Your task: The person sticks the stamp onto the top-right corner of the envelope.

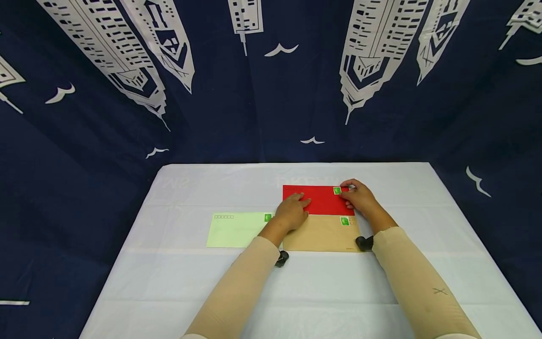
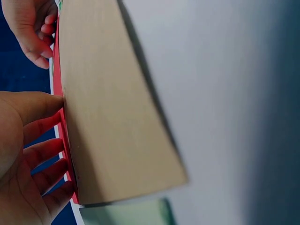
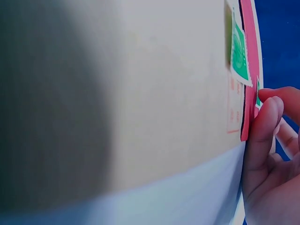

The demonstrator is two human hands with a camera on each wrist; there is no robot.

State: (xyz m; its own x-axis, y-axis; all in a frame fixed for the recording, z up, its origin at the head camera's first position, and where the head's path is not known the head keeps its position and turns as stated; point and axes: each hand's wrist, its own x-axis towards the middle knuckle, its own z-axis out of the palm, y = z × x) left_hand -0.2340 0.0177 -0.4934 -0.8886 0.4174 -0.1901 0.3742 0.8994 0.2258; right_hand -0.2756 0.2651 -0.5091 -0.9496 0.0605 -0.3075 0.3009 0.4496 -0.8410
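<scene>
A red envelope (image 1: 323, 201) lies just behind a tan envelope (image 1: 322, 238) on the white table. My left hand (image 1: 293, 212) rests on the left part of the red one, its fingers stretched out; in the left wrist view the thumb (image 2: 44, 103) lies by the tan envelope's far edge. At the red envelope's far right corner is a green stamp (image 1: 337, 190). My right hand (image 1: 360, 197) pinches this stamp's right side between thumb and forefinger. Another green stamp (image 1: 345, 221) sits on the tan envelope's upper right.
A light green envelope (image 1: 237, 230) lies to the left, with a green stamp (image 1: 268, 217) in its upper right corner, partly behind my left forearm. Behind the table (image 1: 190, 188) hangs a dark blue printed cloth (image 1: 254, 108).
</scene>
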